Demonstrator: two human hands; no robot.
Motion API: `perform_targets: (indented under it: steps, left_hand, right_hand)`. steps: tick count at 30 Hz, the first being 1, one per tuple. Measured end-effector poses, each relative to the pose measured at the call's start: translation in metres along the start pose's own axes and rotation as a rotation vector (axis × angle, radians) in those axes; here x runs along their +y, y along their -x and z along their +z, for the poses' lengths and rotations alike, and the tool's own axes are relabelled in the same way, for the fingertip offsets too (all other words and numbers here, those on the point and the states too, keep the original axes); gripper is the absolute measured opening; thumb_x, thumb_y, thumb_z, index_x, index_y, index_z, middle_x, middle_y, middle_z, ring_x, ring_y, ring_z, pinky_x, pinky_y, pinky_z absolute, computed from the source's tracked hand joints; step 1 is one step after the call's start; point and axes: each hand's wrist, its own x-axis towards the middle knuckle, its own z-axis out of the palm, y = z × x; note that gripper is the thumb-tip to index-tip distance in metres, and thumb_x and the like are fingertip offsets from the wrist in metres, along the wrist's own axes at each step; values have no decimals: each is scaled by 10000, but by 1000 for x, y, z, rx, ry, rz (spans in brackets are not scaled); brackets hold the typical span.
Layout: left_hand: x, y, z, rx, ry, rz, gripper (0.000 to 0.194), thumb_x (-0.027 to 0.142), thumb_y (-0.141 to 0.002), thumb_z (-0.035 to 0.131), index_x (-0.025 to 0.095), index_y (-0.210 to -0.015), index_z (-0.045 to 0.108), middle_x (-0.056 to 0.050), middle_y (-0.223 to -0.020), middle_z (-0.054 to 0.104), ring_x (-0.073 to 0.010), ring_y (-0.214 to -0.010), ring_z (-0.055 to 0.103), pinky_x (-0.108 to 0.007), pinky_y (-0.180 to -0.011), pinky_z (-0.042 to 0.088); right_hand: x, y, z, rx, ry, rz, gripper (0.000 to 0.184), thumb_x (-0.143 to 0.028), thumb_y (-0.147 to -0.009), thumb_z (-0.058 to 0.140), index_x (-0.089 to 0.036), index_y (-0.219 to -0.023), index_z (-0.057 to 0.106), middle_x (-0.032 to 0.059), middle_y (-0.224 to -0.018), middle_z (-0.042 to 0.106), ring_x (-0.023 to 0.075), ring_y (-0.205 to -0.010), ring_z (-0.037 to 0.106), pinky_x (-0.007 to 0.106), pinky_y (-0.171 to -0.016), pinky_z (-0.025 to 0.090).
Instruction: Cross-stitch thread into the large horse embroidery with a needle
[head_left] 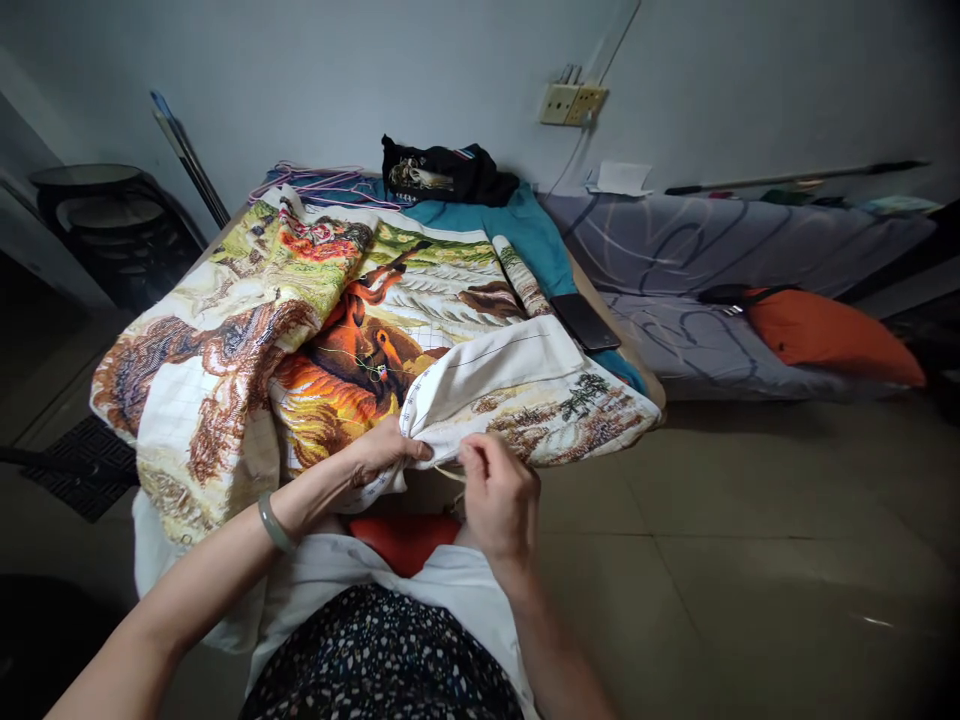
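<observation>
We see a large cross-stitch canvas [360,330] with an orange horse design draped over a table and spilling toward the person's lap. The left hand [386,452] grips a folded white edge of the fabric, fingers closed around it. Just beside it, the right hand [499,497] is pinched shut on a pale thread [448,472] running from under the cloth (any needle is too small to make out). A green bangle [274,522] circles the left wrist. Beyond the right hand, a dark phone [585,320] lies on the table; farther right, an orange pillow [829,335] rests on a bed.
</observation>
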Motion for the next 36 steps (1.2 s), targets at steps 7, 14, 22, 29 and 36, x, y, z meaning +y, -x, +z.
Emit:
perform_targets:
  steps: [7, 14, 22, 29, 36]
  left_hand:
    - [2, 1, 0, 0, 12, -25, 354, 69, -470, 709, 90, -822, 674, -58, -752, 691, -159, -661, 604, -264, -647, 487]
    - [3, 1, 1, 33, 14, -41, 374, 62, -447, 708, 91, -817, 662, -47, -708, 681, -155, -600, 595, -266, -577, 484]
    - [2, 0, 1, 24, 25, -25, 395, 60, -447, 719, 90, -837, 667, -54, -742, 683, -156, -646, 601, -267, -631, 481]
    - [4, 2, 3, 31, 28, -32, 371, 72, -436, 725, 83, -803, 671, -62, -745, 688, -164, -661, 605, -280, -653, 488]
    - [2, 1, 2, 36, 24, -46, 374, 82, -438, 729, 81, -807, 668, -70, -754, 686, -174, -670, 609, -284, -648, 491]
  right_hand:
    - [0, -27, -43, -6, -1026, 307, 136, -332, -872, 517, -224, -889, 436, -21, -711, 606, 99, -430, 508, 211, -399, 417]
    - [6, -26, -68, 237, -1128, 171, 151, -317, -830, 600, -214, -830, 490, -82, -592, 479, 49, -427, 419, 275, -649, 516]
    - [16, -26, -94, 448, -1015, 88, 191, -340, -762, 664, -223, -801, 519, -96, -565, 438, 44, -381, 334, 270, -628, 505]
    - [14, -27, -107, 540, -983, 9, 162, -334, -760, 677, -223, -767, 559, -101, -549, 434, 44, -362, 278, 242, -614, 495]
    - [15, -25, -108, 570, -925, -37, 130, -344, -765, 671, -246, -809, 599, -91, -559, 499, 60, -388, 337, 299, -695, 508]
